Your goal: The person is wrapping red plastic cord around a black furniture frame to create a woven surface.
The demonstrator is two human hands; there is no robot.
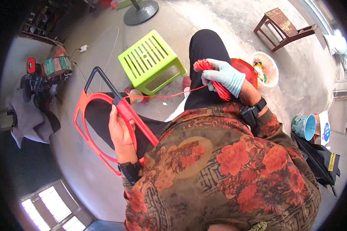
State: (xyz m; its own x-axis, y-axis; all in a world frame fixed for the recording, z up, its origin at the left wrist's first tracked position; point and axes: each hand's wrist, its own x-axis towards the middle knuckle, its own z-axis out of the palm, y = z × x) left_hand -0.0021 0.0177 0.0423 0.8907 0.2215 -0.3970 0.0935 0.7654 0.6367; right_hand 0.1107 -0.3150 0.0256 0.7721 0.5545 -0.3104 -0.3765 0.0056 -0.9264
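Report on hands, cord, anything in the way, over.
Left hand gripping red frame. Gloved right hand holding red cord bundle. Single strand spanning between them. Green stool ahead, no visible snag.

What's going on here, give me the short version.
A seated person has both hands occupied. The bare left hand holds a red frame with a black handle, over the left leg. The gloved right hand grips a bundle of red cord above the right leg. A single strand runs between the frame and the bundle. A green stool stands on the floor in front.
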